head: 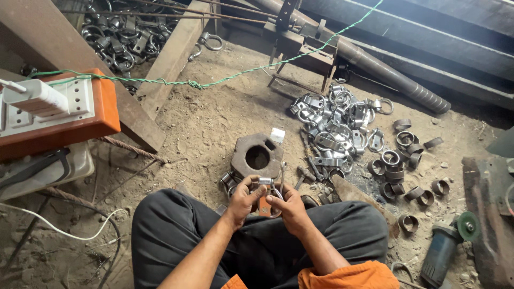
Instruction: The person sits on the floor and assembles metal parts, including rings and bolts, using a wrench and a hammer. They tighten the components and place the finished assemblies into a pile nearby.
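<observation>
Viewing remotely through the head camera, I note the person seated on a dirt floor (214,123), knees apart, both hands brought together just in front of the lap.

The left hand (243,199) and right hand (289,206) meet on one small metal clamp (266,184). Each grip is closed on it: left fingers wrap its left end, right fingers curl around its lower right side, where a rounded loop shows. The clamp sits between the two hands, touching both, so neither hand is nearer. Its long axis appears to run roughly left to right across the body, though the fingers hide much of it and I cannot tell its exact shape.

Just beyond the hands lies a heavy rusted block with a round hole (257,155), flat on the floor. To the right of it spreads a pile of bright clamps (334,120), and further right a scatter of short metal rings (399,171).

An angle grinder (444,249) lies at the lower right, well apart from the hands. At the left, an orange-backed socket board (59,109) stands raised, with a twisted green wire (214,83) running across the scene. Dark steel bars (401,48) lie along the top right.
</observation>
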